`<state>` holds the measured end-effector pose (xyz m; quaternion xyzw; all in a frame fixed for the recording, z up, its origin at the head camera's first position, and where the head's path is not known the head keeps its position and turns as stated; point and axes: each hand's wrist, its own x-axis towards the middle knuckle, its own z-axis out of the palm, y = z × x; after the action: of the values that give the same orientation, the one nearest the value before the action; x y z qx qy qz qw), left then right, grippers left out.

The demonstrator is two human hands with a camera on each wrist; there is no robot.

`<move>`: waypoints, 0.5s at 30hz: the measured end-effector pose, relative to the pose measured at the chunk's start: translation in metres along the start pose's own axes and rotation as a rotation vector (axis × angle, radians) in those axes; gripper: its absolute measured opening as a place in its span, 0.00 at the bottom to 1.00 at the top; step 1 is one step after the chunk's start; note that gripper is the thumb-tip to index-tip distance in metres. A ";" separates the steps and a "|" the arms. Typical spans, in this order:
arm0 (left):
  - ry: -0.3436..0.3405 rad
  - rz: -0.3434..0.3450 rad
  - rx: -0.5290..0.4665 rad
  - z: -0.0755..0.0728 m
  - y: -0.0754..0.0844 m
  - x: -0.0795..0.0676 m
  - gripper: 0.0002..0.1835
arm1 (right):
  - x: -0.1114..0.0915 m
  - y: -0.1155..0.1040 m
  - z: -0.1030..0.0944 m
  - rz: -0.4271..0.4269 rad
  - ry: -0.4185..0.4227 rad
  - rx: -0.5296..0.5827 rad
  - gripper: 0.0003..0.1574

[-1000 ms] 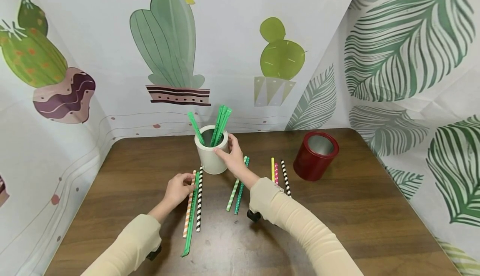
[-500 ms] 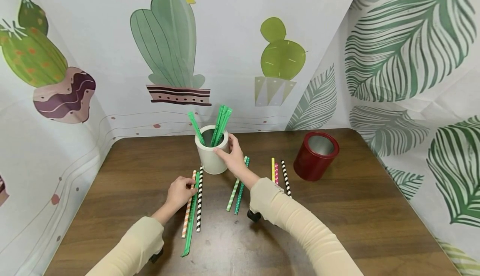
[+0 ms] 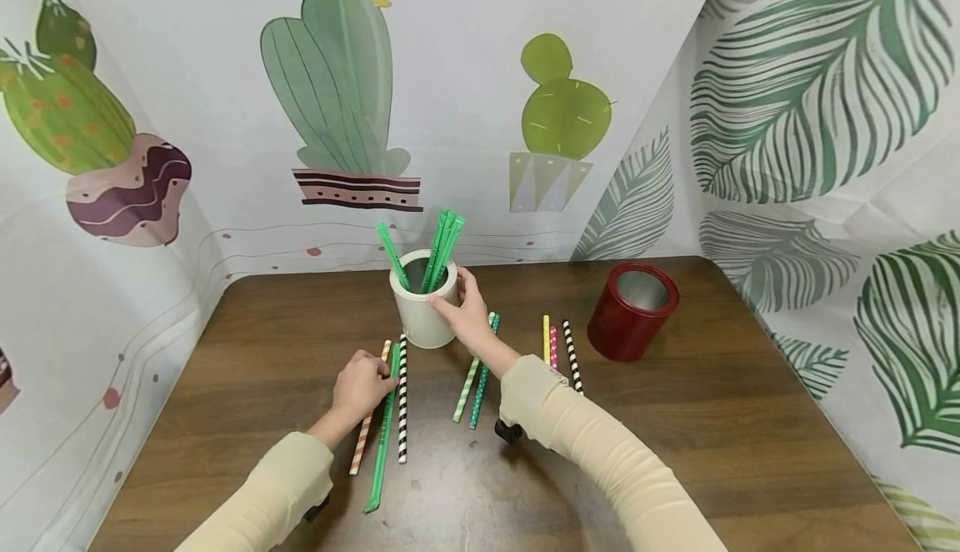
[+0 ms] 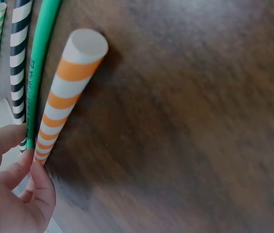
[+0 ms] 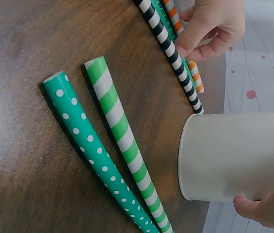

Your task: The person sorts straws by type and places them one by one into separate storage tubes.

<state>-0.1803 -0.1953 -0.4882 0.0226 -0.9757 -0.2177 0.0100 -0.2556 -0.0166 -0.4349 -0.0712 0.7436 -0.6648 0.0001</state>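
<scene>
Gripping white can (image 3: 420,318): right fingers (image 3: 470,288); left (image 4: 18,171) pinch straw (image 3: 384,444).

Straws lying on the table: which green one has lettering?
The green straw by the left hand, beside the orange-striped straw; the green-striped straw and dotted green straw show only patterns.

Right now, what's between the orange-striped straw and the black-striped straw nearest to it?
A green wrapped straw lies between the orange-striped straw and that black-striped straw. The head view shows it.
</scene>
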 end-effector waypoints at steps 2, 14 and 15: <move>0.004 -0.009 0.013 0.000 0.001 0.000 0.09 | 0.000 0.000 0.000 0.000 0.003 -0.001 0.40; -0.002 -0.080 -0.011 0.006 0.005 0.001 0.07 | -0.002 -0.003 -0.001 0.003 -0.007 0.004 0.40; -0.003 -0.088 -0.019 0.006 0.004 0.001 0.08 | -0.003 -0.003 -0.001 0.005 -0.006 0.003 0.40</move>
<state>-0.1821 -0.1888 -0.4917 0.0651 -0.9716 -0.2274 -0.0010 -0.2529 -0.0154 -0.4322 -0.0716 0.7429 -0.6655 0.0041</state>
